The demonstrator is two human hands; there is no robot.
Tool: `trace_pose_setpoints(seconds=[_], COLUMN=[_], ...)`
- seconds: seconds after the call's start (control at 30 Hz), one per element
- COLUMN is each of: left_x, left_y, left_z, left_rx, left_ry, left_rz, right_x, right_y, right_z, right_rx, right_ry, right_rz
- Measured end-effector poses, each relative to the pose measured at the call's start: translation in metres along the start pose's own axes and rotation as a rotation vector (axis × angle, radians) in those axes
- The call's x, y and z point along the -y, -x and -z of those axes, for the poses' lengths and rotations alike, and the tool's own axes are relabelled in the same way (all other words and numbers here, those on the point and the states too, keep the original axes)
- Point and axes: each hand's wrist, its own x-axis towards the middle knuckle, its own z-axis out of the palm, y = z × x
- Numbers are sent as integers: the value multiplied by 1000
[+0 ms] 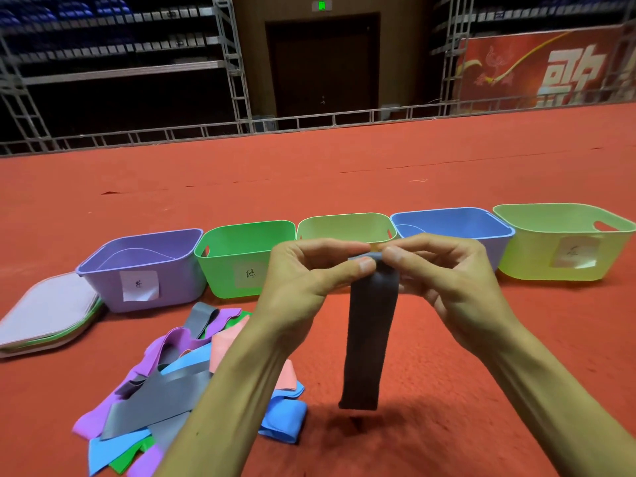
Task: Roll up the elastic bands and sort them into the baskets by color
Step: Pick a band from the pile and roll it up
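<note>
A dark grey elastic band (370,332) hangs straight down in front of me, its lower end just above the red carpet. My left hand (303,280) and my right hand (444,273) pinch its top edge between thumb and fingers, close together. Behind them stands a row of baskets: purple (144,270), green (241,259), pale green (344,227), blue (454,225) and light yellow-green (564,246). A pile of loose bands (165,383) in purple, grey, blue, pink and green lies at the lower left.
A stack of flat basket lids (44,315) lies left of the purple basket. Red carpet (447,425) spreads all around. A metal rail (309,122) and scaffolding run along the far edge.
</note>
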Motion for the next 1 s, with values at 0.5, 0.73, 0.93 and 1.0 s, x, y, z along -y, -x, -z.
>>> trace_pose_setpoints(seconds=[0.5,0.73,0.93,1.0], left_x=[-1,5,6,7], left_y=[5,4,4,5], left_z=[-3,2,4,4], left_rx=[12,-3,-16,-13], left_ry=[39,19,-17,-3], left_rz=[100,41,-5,-2], right_x=[-9,-12,-12,-12], right_y=[-2,-2,1,2], right_z=[-2,2,1,0], right_rx=[-11,57,-43,-34], right_ry=[11,-54,47,57], right_rz=[231,145,103,125])
